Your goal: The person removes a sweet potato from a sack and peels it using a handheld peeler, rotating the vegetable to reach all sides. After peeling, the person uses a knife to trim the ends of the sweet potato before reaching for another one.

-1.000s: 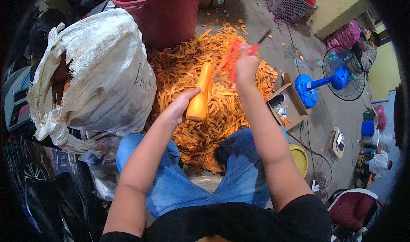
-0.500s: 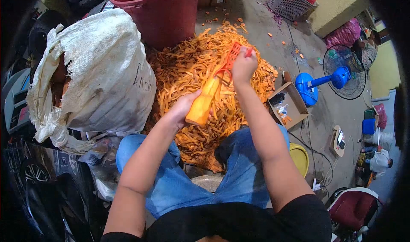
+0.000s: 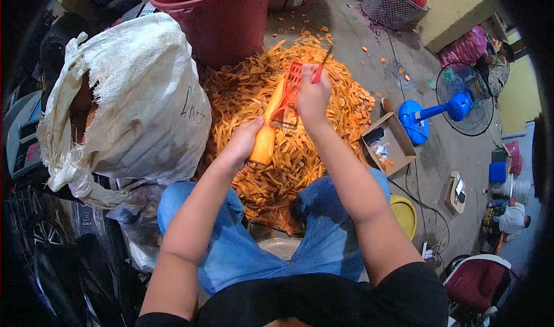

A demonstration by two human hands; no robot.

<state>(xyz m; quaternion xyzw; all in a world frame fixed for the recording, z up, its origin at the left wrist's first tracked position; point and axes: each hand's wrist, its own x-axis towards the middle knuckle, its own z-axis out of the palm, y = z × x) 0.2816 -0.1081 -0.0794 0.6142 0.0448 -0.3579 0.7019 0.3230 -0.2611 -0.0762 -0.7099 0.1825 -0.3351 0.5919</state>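
My left hand (image 3: 244,142) is closed around a thick, peeled orange carrot (image 3: 264,145), which points away from me over a big heap of orange peelings (image 3: 323,119). In my right hand (image 3: 314,96) is a red peeler (image 3: 291,87) with a slotted body. Its blade end lies against or just over the middle of the carrot, close to my left fingers. A thin dark rod or blade sticks up beyond my right fist. Part of the carrot's far end is covered by the peeler.
A white woven sack (image 3: 144,90) stands at left, beside a large dark red tub (image 3: 213,24). To the right are an open cardboard box (image 3: 398,154), a blue fan (image 3: 415,121) and a yellow-green lid or basin (image 3: 403,216). Another person (image 3: 512,217) is far right.
My right hand has drawn the peeler back towards me and to the left along the carrot. My left hand has shifted slightly, and the carrot stands steeper in view.
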